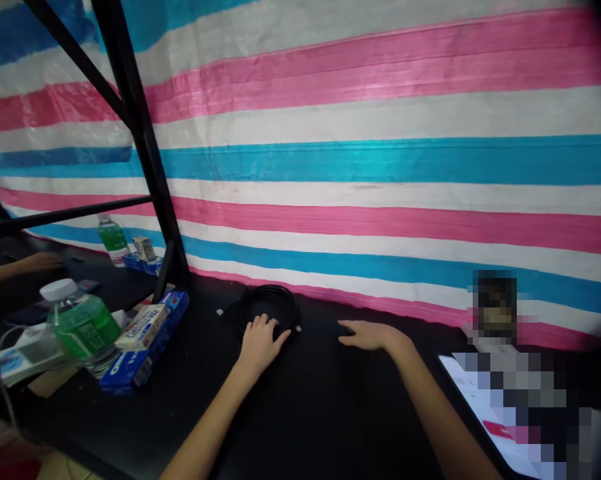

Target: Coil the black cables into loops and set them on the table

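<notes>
A coiled black cable (296, 303) lies on the black table, and a pale connector (220, 312) pokes out on its left side. My left hand (260, 341) rests over the near rim of the coil, fingers spread and thumb apart; part of the cable is hidden beneath it. To the right of the coil, my right hand (364, 335) is held palm down over the table with its fingers extended leftward. I see nothing in its grasp.
To the left are a bottle of green liquid (83, 327), a blue box (125, 367), a cream box (143, 327) and a white power strip (30, 350). A lit tablet (473, 387) lies right. A black frame post (153, 153) and striped sheet (380, 160) stand behind. Another person's hand (43, 261) shows far left.
</notes>
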### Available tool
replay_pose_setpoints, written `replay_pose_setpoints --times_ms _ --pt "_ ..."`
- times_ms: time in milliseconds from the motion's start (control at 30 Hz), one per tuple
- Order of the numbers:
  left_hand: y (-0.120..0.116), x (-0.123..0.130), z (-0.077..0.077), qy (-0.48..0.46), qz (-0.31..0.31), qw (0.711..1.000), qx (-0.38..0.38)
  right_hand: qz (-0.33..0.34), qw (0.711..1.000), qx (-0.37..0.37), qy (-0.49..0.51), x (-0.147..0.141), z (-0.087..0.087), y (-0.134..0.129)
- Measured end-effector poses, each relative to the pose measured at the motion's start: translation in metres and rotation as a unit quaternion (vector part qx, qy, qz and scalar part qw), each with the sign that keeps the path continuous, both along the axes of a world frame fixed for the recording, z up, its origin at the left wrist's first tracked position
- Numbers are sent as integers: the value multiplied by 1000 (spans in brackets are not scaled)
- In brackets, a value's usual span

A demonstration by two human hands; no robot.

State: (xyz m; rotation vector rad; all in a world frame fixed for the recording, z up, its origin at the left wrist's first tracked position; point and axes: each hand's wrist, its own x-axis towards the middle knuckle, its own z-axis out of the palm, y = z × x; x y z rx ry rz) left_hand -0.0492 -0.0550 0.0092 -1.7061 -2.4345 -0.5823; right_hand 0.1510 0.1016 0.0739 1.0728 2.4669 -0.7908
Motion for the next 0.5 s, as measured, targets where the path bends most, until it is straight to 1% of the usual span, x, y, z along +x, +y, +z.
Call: replay_pose_setpoints --times_ms 100,167,333,500 --pt "-1 0 0 30 -11 999 -30 -16 999 -8 -47 6 9 -3" --pt "-1 1 -1 50 0 998 -46 -13 998 -22 -55 6 13 -6" --pt "-2 3 -5 87 66 992 -68 -6 999 -21 -50 6 28 -15" --pt "-6 -7 -1 114 133 982 -73 -24 999 34 -18 18 48 -30"
